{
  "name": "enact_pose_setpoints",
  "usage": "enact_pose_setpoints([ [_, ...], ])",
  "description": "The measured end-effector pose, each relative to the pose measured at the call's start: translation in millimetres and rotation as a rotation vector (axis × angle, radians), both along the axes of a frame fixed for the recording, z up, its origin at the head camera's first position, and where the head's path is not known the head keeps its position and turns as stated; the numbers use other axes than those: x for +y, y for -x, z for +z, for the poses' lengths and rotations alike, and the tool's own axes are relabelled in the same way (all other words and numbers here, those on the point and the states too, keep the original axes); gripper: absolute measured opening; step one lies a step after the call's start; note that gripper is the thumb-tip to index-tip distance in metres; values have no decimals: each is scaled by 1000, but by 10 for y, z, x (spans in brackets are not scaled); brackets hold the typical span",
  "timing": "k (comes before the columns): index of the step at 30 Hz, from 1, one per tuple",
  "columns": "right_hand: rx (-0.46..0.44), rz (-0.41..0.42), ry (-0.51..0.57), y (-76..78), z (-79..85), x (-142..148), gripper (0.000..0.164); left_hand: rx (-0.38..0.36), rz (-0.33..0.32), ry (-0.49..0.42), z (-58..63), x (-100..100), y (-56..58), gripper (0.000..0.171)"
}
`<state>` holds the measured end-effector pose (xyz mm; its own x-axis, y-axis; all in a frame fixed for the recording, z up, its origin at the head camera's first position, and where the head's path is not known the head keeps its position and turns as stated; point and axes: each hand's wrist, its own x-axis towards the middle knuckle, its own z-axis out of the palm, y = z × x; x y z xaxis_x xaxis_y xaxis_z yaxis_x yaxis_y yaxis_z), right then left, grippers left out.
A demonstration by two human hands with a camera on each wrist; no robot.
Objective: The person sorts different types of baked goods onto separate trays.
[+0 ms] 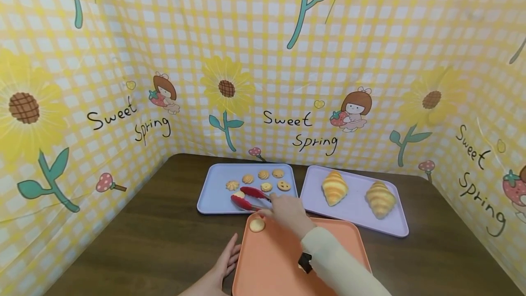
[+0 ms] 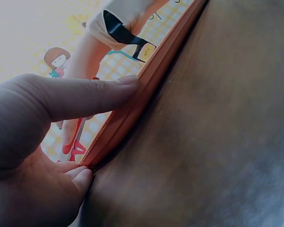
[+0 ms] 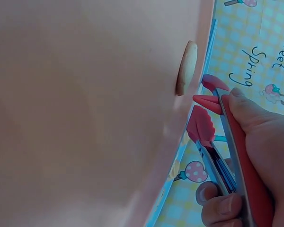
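Note:
My right hand (image 1: 289,214) grips red-tipped metal tongs (image 3: 236,156) over the near part of the blue tray (image 1: 213,204). The tong tips stand apart, on either side of a small pale cookie (image 1: 239,194); whether they touch it I cannot tell. Several other cookies (image 1: 263,175) lie further back on that tray. A round cookie (image 1: 257,225) sits in the far left corner of the orange tray (image 1: 279,259). At this tray's left edge is my left hand (image 1: 225,259), its fingers fairly straight against the side and its thumb (image 2: 104,97) by the rim.
To the right, a lilac tray (image 1: 353,200) bears two croissants (image 1: 334,188), set apart. All the trays are on a dark wooden table (image 1: 164,223). A yellow checked cloth (image 1: 263,67) with printed flowers stands behind and at both sides.

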<state>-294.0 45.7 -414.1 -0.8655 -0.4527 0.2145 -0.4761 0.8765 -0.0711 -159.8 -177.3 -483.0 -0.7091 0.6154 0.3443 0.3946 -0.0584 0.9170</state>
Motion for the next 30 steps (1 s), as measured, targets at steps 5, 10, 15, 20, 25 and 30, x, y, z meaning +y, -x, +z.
enact_pose_setpoints([
  [5, -8, -27, 12, 77, -34, -30, 59, -18, 5, -2, 7, 5, -12, 109],
  [10, -32, -61, -10, 130, -57, -22, 68, -34, 14, 22, 20, 6, -19, 112],
  [15, -31, -82, 4, 122, -26, 3, 63, -35, 29, 58, 56, 2, -27, 120],
  [20, -42, -130, -12, 112, 4, 43, 67, -39, 22, 47, 49, -3, -24, 119],
  [25, -27, -149, -11, 112, 0, 71, 62, -43, 17, 38, 33, -4, -19, 116],
  [30, -37, -147, -5, 128, -15, 91, 60, -45, 25, 56, 49, -2, -20, 119],
])
